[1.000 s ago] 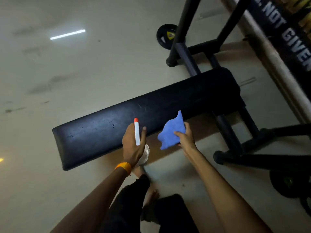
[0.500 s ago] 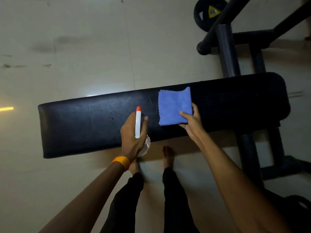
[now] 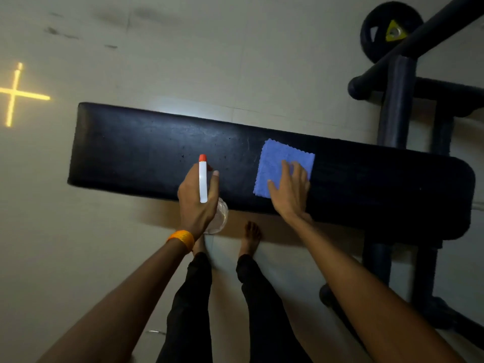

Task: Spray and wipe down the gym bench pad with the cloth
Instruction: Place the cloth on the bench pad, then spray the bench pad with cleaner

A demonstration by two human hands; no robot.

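The black bench pad (image 3: 136,150) runs across the middle of the view, left to right. A blue cloth (image 3: 275,161) lies flat on it, right of centre. My right hand (image 3: 289,189) presses flat on the cloth's near right part, fingers spread. My left hand (image 3: 197,197) grips a spray bottle (image 3: 203,179) with a white head and an orange nozzle tip, held over the pad's near edge and pointing toward the pad. The clear body of the bottle shows below my palm.
The bench's black metal frame (image 3: 395,106) rises at the right, with more tubes at the lower right. A black weight plate (image 3: 377,35) lies on the floor at the top right. My bare feet (image 3: 251,235) stand by the pad's near side. Pale floor surrounds the bench.
The cloth went from hanging in my right hand to lying flat on the pad, with the hand now pressed on top. The view has shifted so the pad lies squarer in front of me.
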